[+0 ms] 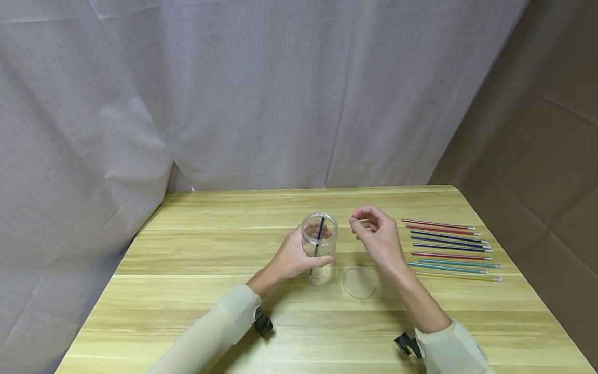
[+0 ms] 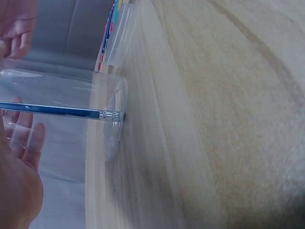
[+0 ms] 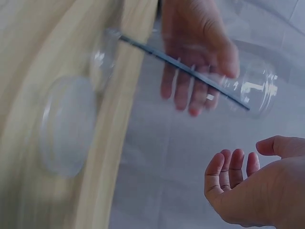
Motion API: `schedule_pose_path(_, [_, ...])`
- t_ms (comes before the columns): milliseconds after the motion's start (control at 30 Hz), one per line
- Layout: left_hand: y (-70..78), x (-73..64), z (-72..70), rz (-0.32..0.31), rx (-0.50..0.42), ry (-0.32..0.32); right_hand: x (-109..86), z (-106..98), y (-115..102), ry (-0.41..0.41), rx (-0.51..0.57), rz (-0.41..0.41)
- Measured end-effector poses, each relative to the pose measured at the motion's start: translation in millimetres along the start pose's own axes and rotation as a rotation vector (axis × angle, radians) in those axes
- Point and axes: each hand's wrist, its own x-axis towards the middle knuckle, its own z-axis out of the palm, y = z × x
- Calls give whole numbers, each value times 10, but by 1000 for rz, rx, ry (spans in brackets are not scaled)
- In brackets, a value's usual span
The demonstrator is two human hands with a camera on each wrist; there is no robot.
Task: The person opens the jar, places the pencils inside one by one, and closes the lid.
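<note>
My left hand (image 1: pixel 293 253) grips a clear jar (image 1: pixel 323 274) around its side, thumb across the front and fingers behind. The jar's mouth is uncovered. Inside leans one dark blue pencil (image 1: pixel 320 234); in the left wrist view its eraser end (image 2: pixel 116 116) is down at the jar's base. My right hand (image 1: pixel 380 241) is raised to the right of the jar, apart from it. Its fingers are loosely bent, and in the right wrist view the thumb stands away from the fingertips (image 3: pixel 237 164) with nothing between. A round clear lid (image 1: pixel 358 283) lies flat on the table between jar and right forearm.
Several pencils lie side by side at the table's right, erasers pointing right: red pencils (image 1: pixel 448 256), dark blue pencils (image 1: pixel 444 238), green pencils (image 1: pixel 460 263) and a yellow pencil (image 1: pixel 458 277). Grey curtains (image 1: pixel 257 93) hang behind the wooden table (image 1: pixel 187 291).
</note>
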Motion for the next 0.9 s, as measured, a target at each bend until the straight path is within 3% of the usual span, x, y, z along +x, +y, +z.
schedule_pose_path(400, [22,-3,3,5,-2,7,-105,-798,378,79,-185,46])
schedule_pose_path(633, [19,-8,0,10,-9,5,-230,-1289,554,-15,-507,32])
schedule_pose_path(900, [22,-1,4,5,4,0,-329,-1550,763,-137,-729,-76])
